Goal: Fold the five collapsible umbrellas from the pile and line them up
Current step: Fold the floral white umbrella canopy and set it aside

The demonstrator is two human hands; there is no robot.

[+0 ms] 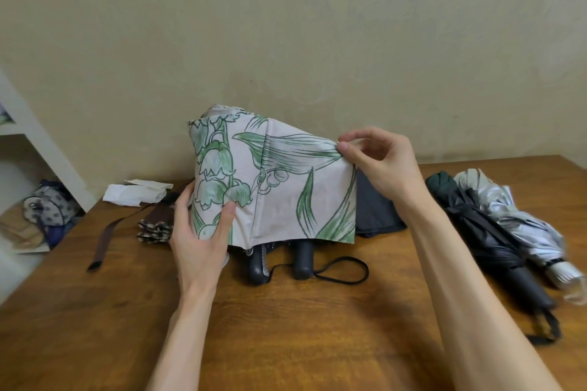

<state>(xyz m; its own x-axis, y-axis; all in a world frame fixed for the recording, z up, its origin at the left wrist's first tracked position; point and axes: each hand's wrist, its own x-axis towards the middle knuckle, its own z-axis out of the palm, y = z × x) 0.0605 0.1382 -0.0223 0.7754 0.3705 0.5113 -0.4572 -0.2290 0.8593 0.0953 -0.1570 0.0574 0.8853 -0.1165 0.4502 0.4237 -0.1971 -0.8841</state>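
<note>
I hold a pale umbrella with green flower print [279, 187] upright above the wooden table [286, 327]. My left hand [198, 238] grips its lower left side, thumb on the cloth. My right hand [378, 162] pinches the canopy's upper right corner and holds that panel stretched out. Behind and below it lie dark umbrellas of the pile, with two dark handles [301, 260] and a black wrist loop [343, 270] sticking out, and dark grey cloth [376, 209] to the right. At the right side lie a black umbrella [495, 238] and a silver one [521, 216], side by side.
A brown checked umbrella [155, 225] with a loose brown strap [104, 241] lies at the left, near crumpled white paper [136, 192]. White shelves [38, 143] and a spotted bag [47, 206] stand beyond the table's left edge. A wall runs behind.
</note>
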